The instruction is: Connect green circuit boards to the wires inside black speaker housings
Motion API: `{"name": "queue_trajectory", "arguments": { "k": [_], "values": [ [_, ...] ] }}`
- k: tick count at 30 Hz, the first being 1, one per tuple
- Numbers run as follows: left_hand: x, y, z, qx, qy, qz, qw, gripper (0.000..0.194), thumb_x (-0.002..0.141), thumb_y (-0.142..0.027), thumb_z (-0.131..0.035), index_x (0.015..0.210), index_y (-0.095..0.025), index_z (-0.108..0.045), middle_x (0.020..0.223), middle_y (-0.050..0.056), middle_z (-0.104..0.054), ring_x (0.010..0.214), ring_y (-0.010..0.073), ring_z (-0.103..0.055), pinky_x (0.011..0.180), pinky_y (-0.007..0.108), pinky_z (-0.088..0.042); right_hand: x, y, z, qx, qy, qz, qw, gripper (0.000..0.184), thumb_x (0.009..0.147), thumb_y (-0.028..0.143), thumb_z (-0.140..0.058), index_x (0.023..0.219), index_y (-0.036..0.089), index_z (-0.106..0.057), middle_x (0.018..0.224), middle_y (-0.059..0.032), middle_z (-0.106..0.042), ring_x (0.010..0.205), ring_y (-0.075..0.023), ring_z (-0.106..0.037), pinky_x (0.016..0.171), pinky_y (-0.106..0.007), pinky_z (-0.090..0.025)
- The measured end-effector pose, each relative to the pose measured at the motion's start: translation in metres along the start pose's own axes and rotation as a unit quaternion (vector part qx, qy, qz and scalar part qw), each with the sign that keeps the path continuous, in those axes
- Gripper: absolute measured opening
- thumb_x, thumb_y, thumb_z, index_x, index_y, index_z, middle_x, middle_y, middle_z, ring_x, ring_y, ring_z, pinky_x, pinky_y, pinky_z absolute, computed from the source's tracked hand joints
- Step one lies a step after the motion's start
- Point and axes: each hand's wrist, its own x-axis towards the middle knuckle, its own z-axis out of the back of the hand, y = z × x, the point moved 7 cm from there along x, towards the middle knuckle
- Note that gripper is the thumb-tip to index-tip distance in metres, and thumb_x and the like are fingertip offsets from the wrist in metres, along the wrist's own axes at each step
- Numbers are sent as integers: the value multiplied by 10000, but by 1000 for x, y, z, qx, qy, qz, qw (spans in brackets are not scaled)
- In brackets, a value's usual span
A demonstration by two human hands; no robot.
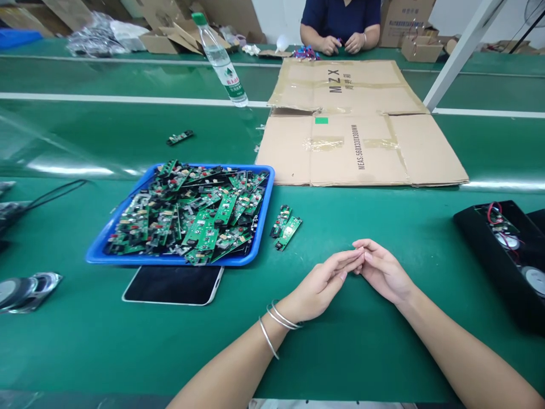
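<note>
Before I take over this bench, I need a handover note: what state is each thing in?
Tray: heaped with boards
Phone: screen dark, partly under tray
Bottle: capped
Cardboard: flattened, taped
Black box: open, wires showing
Left hand: nothing visible held
Right hand: fingers touching left hand

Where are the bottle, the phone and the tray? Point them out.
Bottle (230, 79): head view, on its label.
Phone (172, 286): head view, on its dark screen.
Tray (264, 211): head view, on its right wall.

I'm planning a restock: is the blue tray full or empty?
Full: the blue tray is heaped with green circuit boards, some rising above its rim.
</note>
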Motion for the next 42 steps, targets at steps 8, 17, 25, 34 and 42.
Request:
{"name": "queue_trajectory", "arguments": {
  "k": [8, 17, 25, 34, 42],
  "values": [
    [1, 2, 7, 19, -43, 5, 999, 350, 901, -151, -456, 1245, -206, -479, 1259, 97, -561, 1192, 228, -497, 1005, 384, -425, -2, 0, -4, -36, 17, 0, 999, 293, 714, 283, -748, 971, 199, -636, 791, -15, -581, 709, -121, -525, 653, -235, -443],
    [1, 1, 11, 34, -72, 10, 997, 328, 869, -155, -514, 1196, -181, -522, 1163, 107, -623, 1095, 235, -576, 930, 373, -481, -2, 2, -11, -64, 35, 15, 997, 266, 710, 284, -758, 942, 207, -652, 825, -22, -612, 734, -121, -555, 652, -232, -455],
    [2, 1, 16, 54, -92, 21, 994, 292, 843, -174, -558, 1135, -173, -552, 1065, 104, -662, 1016, 232, -619, 897, 357, -490, -3, 0, -8, -100, 39, 22, 994, 268, 700, 267, -764, 947, 208, -679, 871, -32, -629, 761, -119, -569, 668, -232, -468],
    [2, 2, 18, 71, -100, 16, 992, 257, 827, -174, -589, 1079, -160, -541, 1041, 102, -670, 949, 197, -644, 864, 319, -507, -2, -3, -7, -123, 47, 25, 991, 267, 710, 271, -761, 961, 240, -677, 907, -26, -645, 770, -110, -574, 691, -225, -478],
    [3, 1, 18, 84, -94, 10, 992, 264, 820, -168, -599, 1079, -155, -548, 1042, 100, -669, 943, 194, -646, 865, 325, -510, -3, -5, -6, -108, 40, 18, 993, 248, 681, 250, -784, 912, 269, -693, 935, -2, -677, 826, -106, -616, 732, -205, -497]
  ]
}}
